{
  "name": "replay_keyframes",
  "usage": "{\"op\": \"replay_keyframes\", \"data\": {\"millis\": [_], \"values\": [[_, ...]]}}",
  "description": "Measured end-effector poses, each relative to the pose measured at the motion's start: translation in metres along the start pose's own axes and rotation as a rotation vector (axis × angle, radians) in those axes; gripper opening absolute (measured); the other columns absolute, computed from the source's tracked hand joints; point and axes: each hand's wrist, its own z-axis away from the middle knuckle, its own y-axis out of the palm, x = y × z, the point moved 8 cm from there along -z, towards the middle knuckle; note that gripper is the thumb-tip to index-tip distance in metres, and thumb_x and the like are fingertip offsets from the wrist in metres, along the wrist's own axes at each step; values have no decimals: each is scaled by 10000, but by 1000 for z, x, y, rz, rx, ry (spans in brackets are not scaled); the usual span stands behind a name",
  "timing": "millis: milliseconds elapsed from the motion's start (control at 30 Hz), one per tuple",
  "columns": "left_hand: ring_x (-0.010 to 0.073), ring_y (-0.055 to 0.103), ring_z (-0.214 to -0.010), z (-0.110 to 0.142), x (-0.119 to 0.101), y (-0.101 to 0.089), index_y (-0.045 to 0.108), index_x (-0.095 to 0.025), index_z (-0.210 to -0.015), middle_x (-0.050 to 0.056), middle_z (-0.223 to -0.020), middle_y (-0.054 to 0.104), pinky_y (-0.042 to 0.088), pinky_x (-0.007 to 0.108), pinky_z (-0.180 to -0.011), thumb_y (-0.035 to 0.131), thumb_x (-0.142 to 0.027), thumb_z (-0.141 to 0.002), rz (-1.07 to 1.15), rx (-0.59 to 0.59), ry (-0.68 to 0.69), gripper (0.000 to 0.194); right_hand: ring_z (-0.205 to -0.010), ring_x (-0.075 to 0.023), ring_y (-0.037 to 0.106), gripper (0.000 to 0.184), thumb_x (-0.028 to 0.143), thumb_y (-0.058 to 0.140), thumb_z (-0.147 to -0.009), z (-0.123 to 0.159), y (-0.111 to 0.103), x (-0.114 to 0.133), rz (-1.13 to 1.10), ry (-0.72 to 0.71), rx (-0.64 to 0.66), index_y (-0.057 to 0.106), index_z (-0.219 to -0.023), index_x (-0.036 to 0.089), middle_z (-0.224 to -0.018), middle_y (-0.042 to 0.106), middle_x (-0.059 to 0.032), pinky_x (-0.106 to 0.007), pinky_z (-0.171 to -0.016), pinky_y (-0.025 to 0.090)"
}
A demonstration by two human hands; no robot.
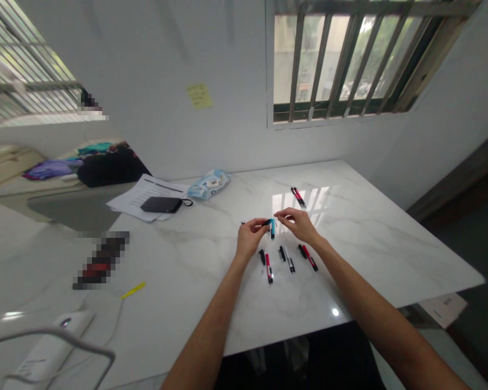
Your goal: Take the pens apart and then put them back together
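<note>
My left hand is closed in a pinch on a black pen part, perhaps a cap; my fingers hide most of it. A teal pen stands out just beside those fingertips; whether it touches them I cannot tell. Close by on the right, my right hand has its thumb and fingertips pressed together, and anything between them is too small to name. Nearer to me lie a red pen, a clear pen with black parts and another red pen, each with a black cap beside it.
Two red-and-black pens lie farther back on the white marbled table. At the back left are a wipes packet, papers and a black pouch. A yellow strip and a white device are at left.
</note>
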Motion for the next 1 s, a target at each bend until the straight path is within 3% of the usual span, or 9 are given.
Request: {"op": "replay_keyframes", "data": {"millis": [167,367,533,700,767,900,1000], "values": [[235,735,-829,0,-3,0,826,-210,-938,74,-932,805,572,382,-857,831,-288,-736,-131,8,60,217,-833,-170,674,277,379,580,-1013,1,0,13,31,-46,11,769,-1161,241,-943,712,-55,-322,-801,564],[230,724,-834,2,-7,1,836,-226,-924,73,-939,804,557,362,-852,830,-283,-744,-185,20,84,188,-806,-196,729,250,457,711,-921,2,2,3,-66,44,12,764,-951,214,-866,775,-39,-348,-807,591],[237,730,-837,2,-5,4,830,-213,-915,75,-934,803,558,366,-852,844,-293,-728,-168,46,69,204,-837,-210,740,228,448,723,-907,2,6,1,-51,54,38,803,-947,239,-905,797,-44,-348,-816,589],[225,732,-817,0,0,5,813,-189,-926,69,-893,801,560,362,-834,868,-320,-696,-7,56,0,270,-843,-192,714,370,462,750,-875,-2,5,-6,-116,52,40,768,-1169,237,-970,770,-53,-318,-753,583],[211,721,-796,0,0,2,809,-182,-935,66,-885,799,552,352,-814,880,-325,-683,34,32,-22,299,-814,-183,695,339,426,745,-886,-5,2,-11,5,48,37,764,-1169,240,-967,758,-53,-317,-737,568],[193,702,-805,-1,2,-8,801,-174,-962,78,-940,802,524,328,-785,902,-334,-655,115,-43,-52,361,-781,-192,674,131,337,766,-877,-7,3,-27,445,98,95,792,-931,220,-903,754,-63,-327,-756,531],[189,701,-838,-3,4,-13,798,-180,-969,80,-974,801,511,315,-792,910,-347,-638,164,-75,-60,388,-776,-213,690,220,389,837,-803,-6,5,-44,635,203,168,775,-880,193,-870,753,-86,-307,-730,521]]}}
